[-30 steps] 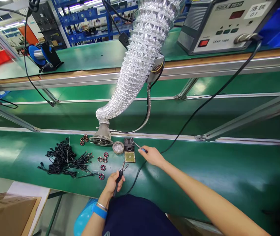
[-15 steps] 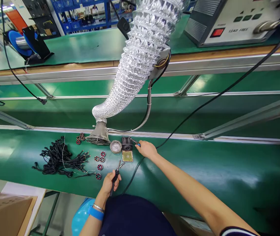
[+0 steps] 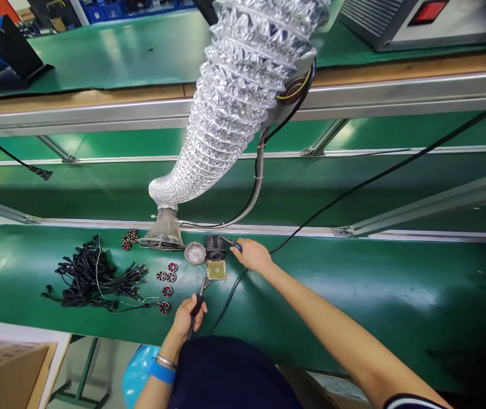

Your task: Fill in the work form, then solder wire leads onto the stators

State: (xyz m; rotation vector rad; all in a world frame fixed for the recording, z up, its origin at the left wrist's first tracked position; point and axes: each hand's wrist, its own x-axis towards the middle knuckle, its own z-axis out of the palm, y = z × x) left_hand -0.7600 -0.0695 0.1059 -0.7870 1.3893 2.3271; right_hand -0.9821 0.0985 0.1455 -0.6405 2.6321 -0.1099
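My right hand (image 3: 252,254) is closed on a blue-handled soldering iron (image 3: 233,244), whose tip points left at a small black stand (image 3: 215,247) on the green bench (image 3: 353,284). My left hand (image 3: 189,316) is closed round a black-handled tool with metal jaws (image 3: 198,297), held near the bench's front edge. A yellowish square sponge pad (image 3: 216,270) lies in front of the stand. A round tin of silvery wool (image 3: 194,253) sits just left of the stand. Several small red round parts (image 3: 166,278) lie left of my left hand.
A crinkled silver exhaust duct (image 3: 225,108) hangs down to a funnel mouth (image 3: 162,236) at the bench's back edge. A heap of black cables (image 3: 93,275) lies at the left. The iron's black cord (image 3: 353,190) runs up to the right. A cardboard box (image 3: 8,372) stands low left.
The view has tilted down and shifted. My right hand has moved the iron left, closer to the black stand. My left hand has kept its grip on the tool.
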